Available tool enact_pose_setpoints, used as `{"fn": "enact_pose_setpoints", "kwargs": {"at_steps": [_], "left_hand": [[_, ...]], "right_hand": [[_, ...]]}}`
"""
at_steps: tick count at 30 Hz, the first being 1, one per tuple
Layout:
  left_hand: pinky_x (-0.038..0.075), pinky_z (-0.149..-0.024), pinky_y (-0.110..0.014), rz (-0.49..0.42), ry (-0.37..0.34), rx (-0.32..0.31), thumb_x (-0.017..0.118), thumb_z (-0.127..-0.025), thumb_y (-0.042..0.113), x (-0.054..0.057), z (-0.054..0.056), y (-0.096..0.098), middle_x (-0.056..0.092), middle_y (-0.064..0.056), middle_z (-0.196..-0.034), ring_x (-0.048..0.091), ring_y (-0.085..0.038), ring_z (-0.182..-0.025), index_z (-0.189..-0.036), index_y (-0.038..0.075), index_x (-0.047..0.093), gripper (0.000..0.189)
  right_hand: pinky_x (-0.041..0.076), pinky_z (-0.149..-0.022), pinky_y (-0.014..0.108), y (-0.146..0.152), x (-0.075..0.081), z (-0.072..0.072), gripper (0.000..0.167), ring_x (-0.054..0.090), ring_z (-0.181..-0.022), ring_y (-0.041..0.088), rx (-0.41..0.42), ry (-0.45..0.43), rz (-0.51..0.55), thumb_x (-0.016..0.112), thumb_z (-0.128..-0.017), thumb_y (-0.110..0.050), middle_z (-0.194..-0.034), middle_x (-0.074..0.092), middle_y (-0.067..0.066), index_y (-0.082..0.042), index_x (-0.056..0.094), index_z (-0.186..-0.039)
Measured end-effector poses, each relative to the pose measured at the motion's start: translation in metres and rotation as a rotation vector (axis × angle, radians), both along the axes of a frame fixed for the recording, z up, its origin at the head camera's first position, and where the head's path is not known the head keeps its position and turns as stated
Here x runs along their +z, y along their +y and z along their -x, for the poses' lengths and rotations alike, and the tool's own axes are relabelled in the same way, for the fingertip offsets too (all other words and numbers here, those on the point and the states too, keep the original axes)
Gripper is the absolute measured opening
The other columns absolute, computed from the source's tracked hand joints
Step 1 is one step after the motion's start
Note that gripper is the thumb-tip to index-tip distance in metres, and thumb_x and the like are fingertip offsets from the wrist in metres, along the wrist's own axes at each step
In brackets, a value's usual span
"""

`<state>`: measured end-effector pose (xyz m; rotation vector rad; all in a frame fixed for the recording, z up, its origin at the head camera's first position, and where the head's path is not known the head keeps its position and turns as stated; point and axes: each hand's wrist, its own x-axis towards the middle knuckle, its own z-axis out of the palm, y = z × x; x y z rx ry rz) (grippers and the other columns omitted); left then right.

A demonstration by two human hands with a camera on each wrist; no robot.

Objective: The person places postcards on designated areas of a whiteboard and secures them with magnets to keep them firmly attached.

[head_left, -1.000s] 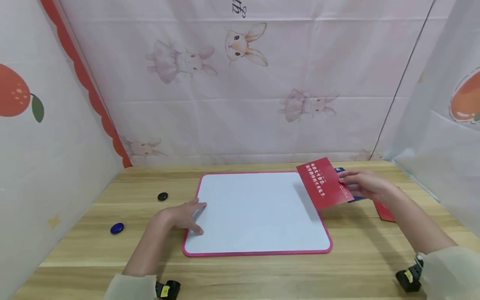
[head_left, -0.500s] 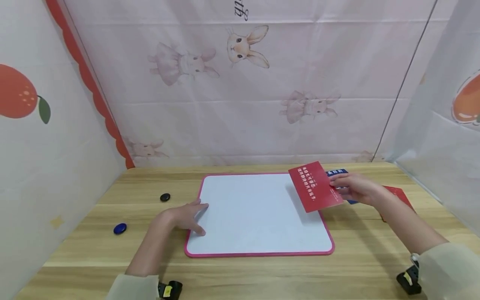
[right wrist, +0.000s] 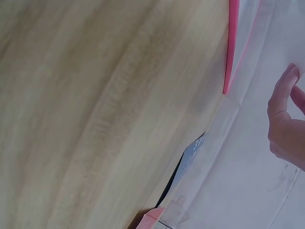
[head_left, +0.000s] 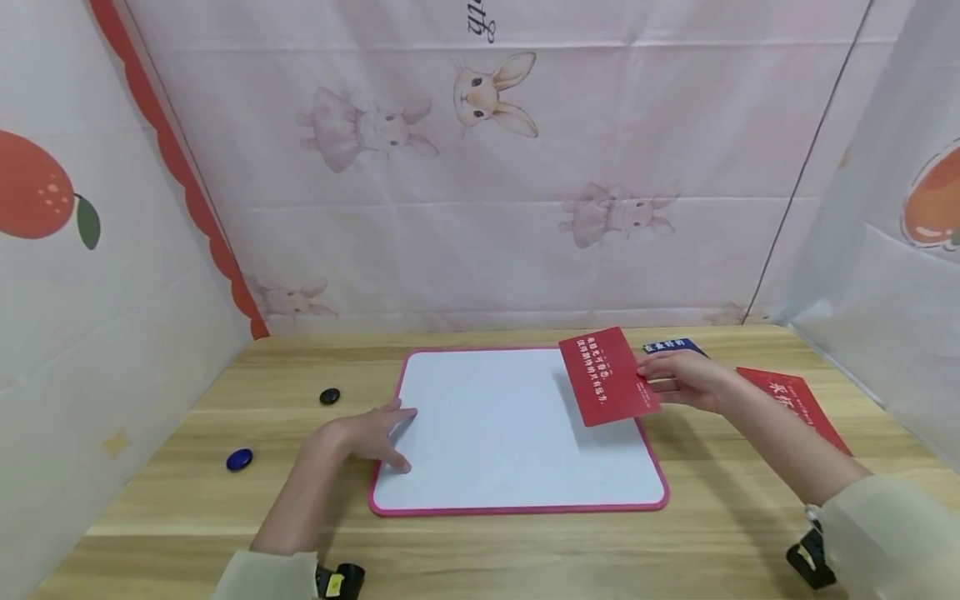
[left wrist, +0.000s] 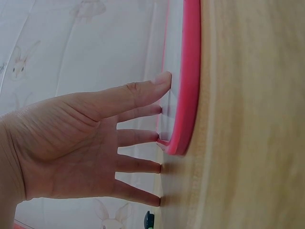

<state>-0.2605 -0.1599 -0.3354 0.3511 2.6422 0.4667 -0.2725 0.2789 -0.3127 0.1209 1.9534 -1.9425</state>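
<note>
A small whiteboard [head_left: 487,454] with a pink frame lies flat on the wooden table. My left hand [head_left: 369,435] rests at its left edge with the fingers spread. In the left wrist view the thumb and some fingertips touch the board, while the other fingertips reach the table beside its corner. Over the board's right side, my right hand [head_left: 684,379] pinches a red card [head_left: 607,379] with white printed characters by its right edge. The card is tilted and casts a shadow on the board. The right wrist view shows part of the right hand [right wrist: 287,117], but not the card.
Behind the right hand lies a blue card [head_left: 675,345] with white characters. Another red card [head_left: 798,404] lies farther right, partly behind the forearm. A black disc [head_left: 329,397] and a blue disc [head_left: 239,459] sit left of the board. Printed cloth walls [head_left: 465,258] enclose the table.
My right hand has carried the red card leftward, farther over the whiteboard. More of the other red card now shows behind the forearm. The left hand has stayed on the board's edge.
</note>
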Motion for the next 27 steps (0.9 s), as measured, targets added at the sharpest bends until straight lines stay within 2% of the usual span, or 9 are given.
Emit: {"fn": "enact_pose_setpoints", "kwargs": {"at_steps": [7,11,21,27], "left_hand": [[0.018,-0.103,-0.057,-0.007,0.006,0.001,0.077,-0.074,0.024,0.001,-0.003,0.001,0.017,-0.021,-0.148,0.015,-0.038,-0.134,-0.141,0.009,0.036,0.079],[0.018,-0.103,-0.056,-0.007,0.011,0.001,0.077,-0.074,0.024,0.002,-0.003,0.000,0.017,-0.021,-0.148,0.015,-0.038,-0.134,-0.141,0.009,0.036,0.079],[0.018,-0.102,-0.058,-0.004,0.004,0.007,0.076,-0.075,0.024,0.002,-0.002,-0.001,0.016,-0.021,-0.148,0.015,-0.039,-0.134,-0.141,0.009,0.036,0.079],[0.018,-0.103,-0.057,-0.007,0.002,0.003,0.076,-0.075,0.023,0.000,-0.001,0.000,0.016,-0.021,-0.148,0.014,-0.038,-0.134,-0.141,0.009,0.036,0.079]], "right_hand": [[0.050,-0.081,0.037,-0.010,-0.004,0.000,0.045,0.065,-0.090,0.026,-0.025,-0.006,-0.037,0.054,-0.092,-0.010,-0.093,0.065,0.004,0.007,0.039,-0.130],[0.051,-0.078,0.036,-0.014,-0.006,0.002,0.049,0.065,-0.089,0.026,-0.007,0.008,-0.054,0.052,-0.093,-0.008,-0.094,0.065,0.006,0.010,0.033,-0.134],[0.052,-0.076,0.035,-0.025,-0.011,0.005,0.047,0.065,-0.086,0.025,0.005,0.000,-0.068,0.051,-0.093,-0.008,-0.094,0.067,0.008,0.011,0.036,-0.133],[0.052,-0.074,0.033,-0.031,-0.014,0.006,0.046,0.066,-0.086,0.024,0.008,0.008,-0.110,0.053,-0.092,-0.009,-0.092,0.066,0.008,0.012,0.038,-0.130]]}}
